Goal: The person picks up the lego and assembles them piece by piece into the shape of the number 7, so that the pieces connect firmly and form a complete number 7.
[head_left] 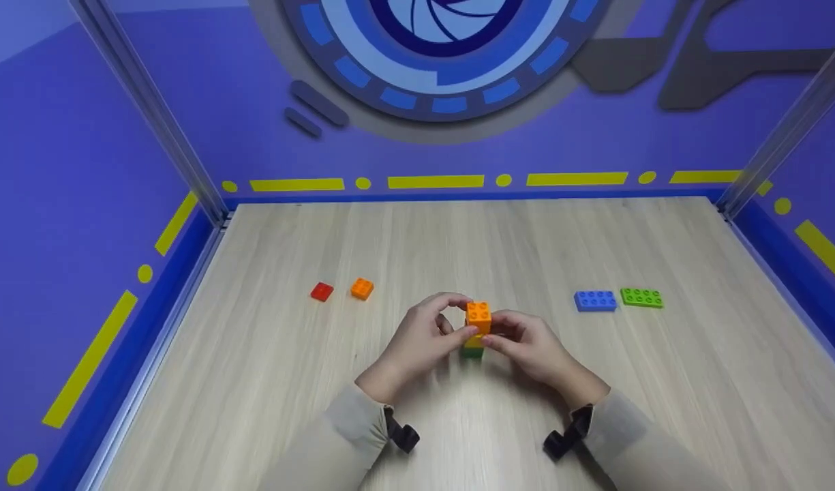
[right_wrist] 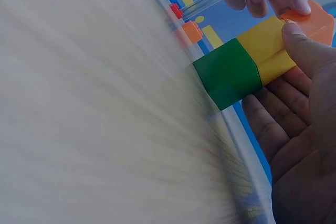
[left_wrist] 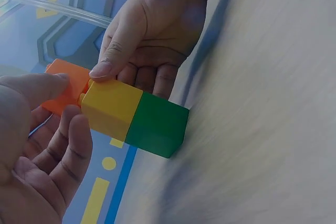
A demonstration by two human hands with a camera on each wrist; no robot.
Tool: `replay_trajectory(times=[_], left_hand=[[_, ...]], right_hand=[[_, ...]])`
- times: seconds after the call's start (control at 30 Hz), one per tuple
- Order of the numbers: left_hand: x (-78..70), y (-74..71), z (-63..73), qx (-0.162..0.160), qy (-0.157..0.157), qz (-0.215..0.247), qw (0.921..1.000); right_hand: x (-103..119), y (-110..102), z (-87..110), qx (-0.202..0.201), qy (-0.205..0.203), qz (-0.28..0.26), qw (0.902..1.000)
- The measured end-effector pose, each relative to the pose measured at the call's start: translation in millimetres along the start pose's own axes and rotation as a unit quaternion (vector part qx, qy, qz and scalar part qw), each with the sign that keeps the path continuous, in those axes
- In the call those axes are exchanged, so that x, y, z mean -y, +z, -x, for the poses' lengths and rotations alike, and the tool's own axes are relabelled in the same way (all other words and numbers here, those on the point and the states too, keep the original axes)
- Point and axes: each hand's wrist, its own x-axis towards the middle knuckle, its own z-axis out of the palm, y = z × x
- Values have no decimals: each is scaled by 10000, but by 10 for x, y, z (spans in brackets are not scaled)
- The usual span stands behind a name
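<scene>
Both hands meet at a small upright stack of toy bricks. At its bottom is a green brick [left_wrist: 159, 125], with a yellow brick [left_wrist: 111, 107] on it and an orange brick [head_left: 478, 315] at the top. My left hand [head_left: 424, 335] pinches the orange brick between thumb and fingers. Thumb and fingers of my right hand [head_left: 538, 349] hold the yellow brick from the other side. In the left wrist view, yellow studs show in a narrow gap under the orange brick, which sits slightly askew. The green brick's base is close over the tabletop.
On the wooden table [head_left: 267, 375], a flat red brick [head_left: 322, 292] and another orange brick [head_left: 362, 288] lie to the left. A blue brick [head_left: 595, 301] and a light green brick [head_left: 641, 298] lie to the right. Purple panels [head_left: 417, 160] wall the back and sides.
</scene>
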Motion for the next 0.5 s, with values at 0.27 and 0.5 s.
replay_trajectory(times=[0.27, 0.5], left_hand=[[-15, -86, -26, 187, 512, -997, 9935], [-70, -143, -28, 323, 572, -1494, 9866]], right_hand=[[-11, -2, -1, 19, -95, 9, 10000], [-14, 2, -6, -4, -120, -40, 9999]])
